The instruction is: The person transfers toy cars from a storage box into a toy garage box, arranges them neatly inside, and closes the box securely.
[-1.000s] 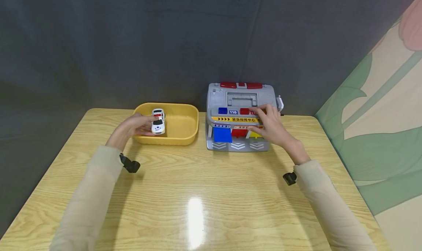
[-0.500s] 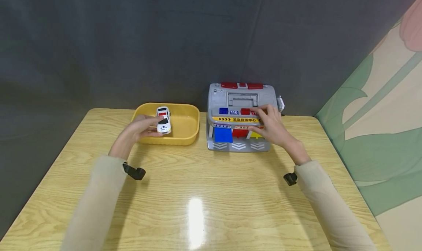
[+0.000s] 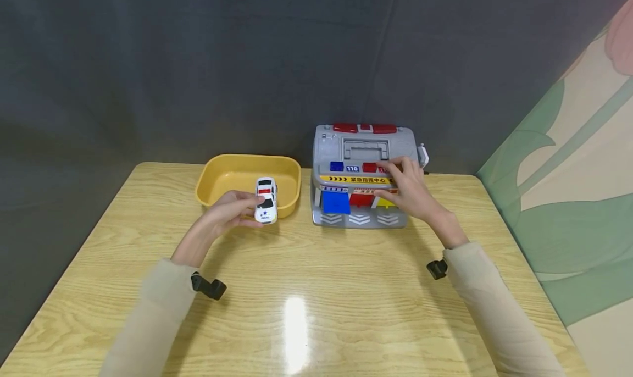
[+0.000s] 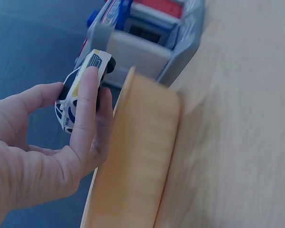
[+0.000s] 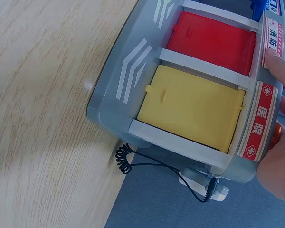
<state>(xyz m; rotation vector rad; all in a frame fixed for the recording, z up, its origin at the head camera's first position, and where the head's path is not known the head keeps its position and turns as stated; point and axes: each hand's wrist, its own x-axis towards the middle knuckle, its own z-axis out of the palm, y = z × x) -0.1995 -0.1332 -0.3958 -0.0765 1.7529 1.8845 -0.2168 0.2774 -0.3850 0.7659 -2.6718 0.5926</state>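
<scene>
My left hand (image 3: 225, 215) pinches a white toy police car (image 3: 266, 211) between thumb and fingers, over the near right rim of a yellow bin (image 3: 237, 171). Some fingers pass beneath the car, as the left wrist view shows. My right hand (image 3: 414, 194) grips the front ledge of a grey toy garage (image 3: 328, 146). Its thumb lies on the front sign, while the other fingers reach over the top beside a red button (image 3: 369, 167). A blue door (image 3: 336, 203) is lifted outward; the red door (image 5: 211, 42) and yellow door (image 5: 192, 107) are down.
A white toy handset (image 5: 204, 184) hangs on the garage's side by a black coiled cord (image 5: 124, 159). The wooden table (image 3: 257, 289) ends at a dark curtain (image 3: 222, 64) behind the bin and garage. Patterned fabric (image 3: 583, 201) stands at the right.
My left hand has carried the police car right and toward me, from over the bin's left part to its near rim. The right hand stays on the garage.
</scene>
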